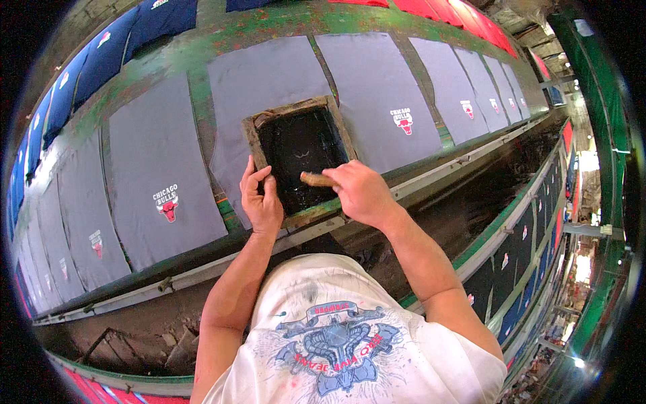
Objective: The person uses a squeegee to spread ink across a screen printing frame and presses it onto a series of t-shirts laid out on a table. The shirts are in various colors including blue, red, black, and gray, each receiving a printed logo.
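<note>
A wooden-framed printing screen (342, 128) with dark, wet-looking mesh lies on a grey fabric panel (269, 74) in front of me. A faint emblem shows in its mesh. My left hand (261, 200) grips the lower left side of the frame, fingers along its outside and thumb towards the inner edge. In my right hand (363, 192) is a squeegee with a wooden handle (317, 179), held over the near right part of the mesh. Its lower edge is hard to make out.
Grey panels with a red bull-head print (402, 121) line the green table on both sides. Navy panels (108, 54) and red panels (437, 12) lie across the far side. A pale rail (431, 182) runs along the near edge, and another table (505, 269) with dark panels stands to the right.
</note>
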`<state>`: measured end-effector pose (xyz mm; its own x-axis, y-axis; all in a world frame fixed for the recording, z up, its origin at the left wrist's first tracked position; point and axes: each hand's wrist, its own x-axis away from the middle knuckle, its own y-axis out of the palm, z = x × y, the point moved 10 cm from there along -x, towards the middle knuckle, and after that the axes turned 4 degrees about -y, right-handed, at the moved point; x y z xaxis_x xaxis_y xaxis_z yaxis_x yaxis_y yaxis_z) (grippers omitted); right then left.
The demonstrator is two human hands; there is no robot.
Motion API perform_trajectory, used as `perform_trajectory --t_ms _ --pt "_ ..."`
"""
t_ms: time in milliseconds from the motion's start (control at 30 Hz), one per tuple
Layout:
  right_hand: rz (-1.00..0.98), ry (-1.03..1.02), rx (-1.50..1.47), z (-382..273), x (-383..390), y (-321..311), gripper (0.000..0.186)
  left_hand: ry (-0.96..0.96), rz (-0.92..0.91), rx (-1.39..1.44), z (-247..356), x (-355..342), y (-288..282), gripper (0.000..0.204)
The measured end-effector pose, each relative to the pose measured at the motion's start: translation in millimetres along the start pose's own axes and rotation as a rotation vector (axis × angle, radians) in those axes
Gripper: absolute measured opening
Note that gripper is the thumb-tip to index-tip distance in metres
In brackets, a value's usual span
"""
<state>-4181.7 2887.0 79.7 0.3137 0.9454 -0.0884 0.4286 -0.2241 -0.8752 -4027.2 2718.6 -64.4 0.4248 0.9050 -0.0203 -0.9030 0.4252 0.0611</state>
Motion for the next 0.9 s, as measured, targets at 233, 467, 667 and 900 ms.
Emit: perform_trajectory --t_ms 233,467,667,900 --pt "0.297 0.324 0.289 32.1 -21.8 -0.4 0.036 0.067 -0.046 -0.165 12.0 1.5 -1.2 0.035" --pt "0.288 0.447 0.183 52.9 -56.5 10.5 0.03 0.037 -0.058 -0.201 23.3 -4.8 -1.6 0.037" --pt "0.099 0.113 0.003 27.3 -101.7 24.4 0.034 0.023 -0.051 -0.243 23.5 -5.0 -3.5 0.038" --pt "0.009 -0.403 -0.034 28.1 -130.2 20.2 0.038 -0.027 -0.034 -0.177 22.9 -3.3 -5.6 0.04"
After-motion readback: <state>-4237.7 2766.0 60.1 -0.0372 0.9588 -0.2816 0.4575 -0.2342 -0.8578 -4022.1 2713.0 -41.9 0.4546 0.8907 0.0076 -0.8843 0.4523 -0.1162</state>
